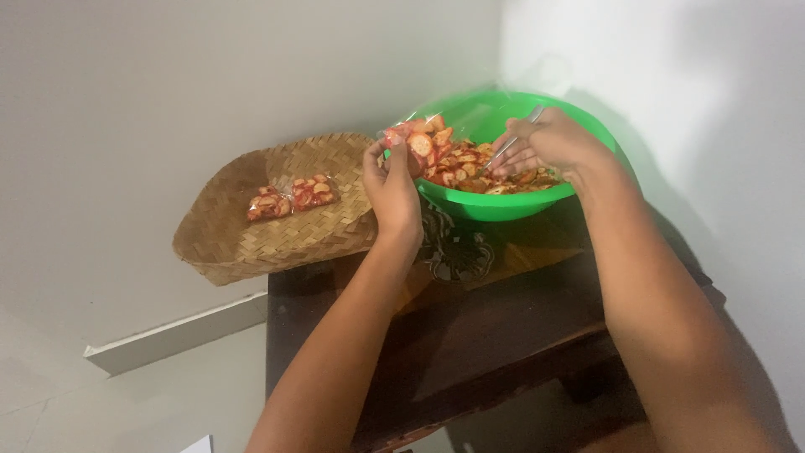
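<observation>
Gripping a small clear bag (417, 143) of red chips by its mouth, the left hand (391, 189) stands upright at the near left rim of the green bowl (503, 205). Over the chips in the bowl, the right hand (549, 143) curls around a metal spoon (513, 138). Farther left, a woven tray (251, 239) holds two filled packets (291, 197) on the dark table (470, 335).

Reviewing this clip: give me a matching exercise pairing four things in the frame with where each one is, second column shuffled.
1. left hand
2. right hand
3. sealed snack packets
4. green bowl

A. lying in the woven basket
B. on the dark table
C. holding a spoon over the chips
D. holding a clear bag of chips at the bowl's rim

Pairs: 1-D, 2-C, 3-A, 4-B
</observation>
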